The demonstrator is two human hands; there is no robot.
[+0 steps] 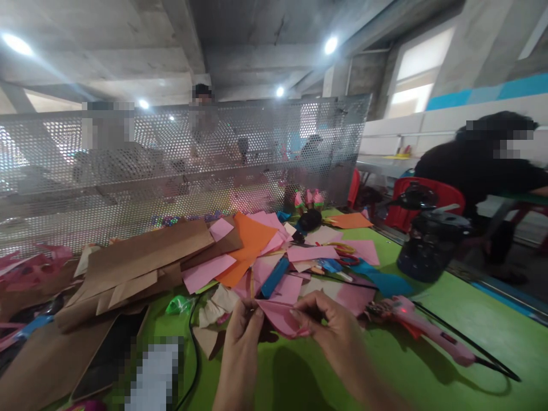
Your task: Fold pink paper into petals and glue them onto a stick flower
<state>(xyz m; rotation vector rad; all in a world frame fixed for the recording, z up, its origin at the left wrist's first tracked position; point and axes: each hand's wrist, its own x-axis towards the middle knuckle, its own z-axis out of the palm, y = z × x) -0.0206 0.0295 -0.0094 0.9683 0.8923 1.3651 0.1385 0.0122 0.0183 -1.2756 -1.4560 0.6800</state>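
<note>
My left hand [240, 337] and my right hand [329, 322] are raised over the green table [432, 302], both pinching a folded piece of pink paper [279, 315] between them. The left fingers grip its left corner and the right fingers close on its right edge. Behind the hands lies a heap of pink, orange and blue paper sheets [274, 257].
Brown cardboard pieces [141, 257] are piled at the left. A pink glue gun [422, 325] with a black cord lies at the right, near a black container [430, 242]. Scissors [342, 251] rest among the papers. A perforated metal screen [184, 160] stands behind; people sit beyond it and at the right.
</note>
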